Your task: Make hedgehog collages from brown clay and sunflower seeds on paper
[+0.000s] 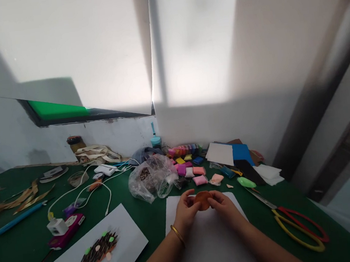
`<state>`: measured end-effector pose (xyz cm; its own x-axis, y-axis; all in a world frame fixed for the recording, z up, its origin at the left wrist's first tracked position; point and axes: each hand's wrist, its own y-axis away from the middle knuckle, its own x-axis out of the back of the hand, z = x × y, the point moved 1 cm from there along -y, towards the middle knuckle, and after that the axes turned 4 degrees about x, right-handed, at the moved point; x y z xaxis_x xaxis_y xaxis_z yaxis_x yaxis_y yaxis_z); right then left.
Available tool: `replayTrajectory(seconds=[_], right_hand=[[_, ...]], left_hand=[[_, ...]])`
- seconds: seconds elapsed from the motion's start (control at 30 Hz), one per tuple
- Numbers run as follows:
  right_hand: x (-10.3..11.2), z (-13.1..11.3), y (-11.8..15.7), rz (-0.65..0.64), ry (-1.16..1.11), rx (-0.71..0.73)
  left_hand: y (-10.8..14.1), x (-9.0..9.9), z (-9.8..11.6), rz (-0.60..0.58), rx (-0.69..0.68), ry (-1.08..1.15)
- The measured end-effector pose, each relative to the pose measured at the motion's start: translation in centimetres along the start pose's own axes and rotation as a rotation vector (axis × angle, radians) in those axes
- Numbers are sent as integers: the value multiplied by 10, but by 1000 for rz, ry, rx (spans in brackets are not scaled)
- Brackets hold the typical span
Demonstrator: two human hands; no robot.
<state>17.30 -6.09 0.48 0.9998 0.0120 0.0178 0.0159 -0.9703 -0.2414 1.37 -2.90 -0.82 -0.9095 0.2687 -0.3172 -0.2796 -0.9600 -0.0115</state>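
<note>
A flat, round brown disc (203, 200) is held up over a stack of white paper (212, 244). My left hand (187, 209) pinches its left edge between thumb and fingers; a gold bangle circles that wrist. On the disc's right edge, my right hand (223, 207) grips with thumb and fingers. To the left lies a white sheet (125, 228) bearing a hedgehog picture (97, 254) with dark spines, a brown body, and green and pale pink pieces.
Colourful clay packets (200, 180) and a plastic bag (151, 177) sit behind the paper. Large scissors (275, 209) with red and yellow handles lie at right. White cables, a magenta device (67, 232) and a blue pen (20, 218) are at left.
</note>
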Motion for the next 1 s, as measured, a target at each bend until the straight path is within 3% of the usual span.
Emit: replayTrajectory(seconds=[0.17,0.43,0.6,0.73,1.0], right_hand=[[-3,-1,-1,-128,-128,-51],[-5,4,-1,-28,21,-12],[-8,4,0,-62,50,-25],[-10,4,1,-41,187,-17],[-13,13,2,-125,283,-3]], left_hand=[[5,2,12,-72,44,-62],[9,2,23,-109,122,-114],[6,3,17,60,15,-301],[5,3,11,60,-82,-336],[6,1,7,137,-55,-414]])
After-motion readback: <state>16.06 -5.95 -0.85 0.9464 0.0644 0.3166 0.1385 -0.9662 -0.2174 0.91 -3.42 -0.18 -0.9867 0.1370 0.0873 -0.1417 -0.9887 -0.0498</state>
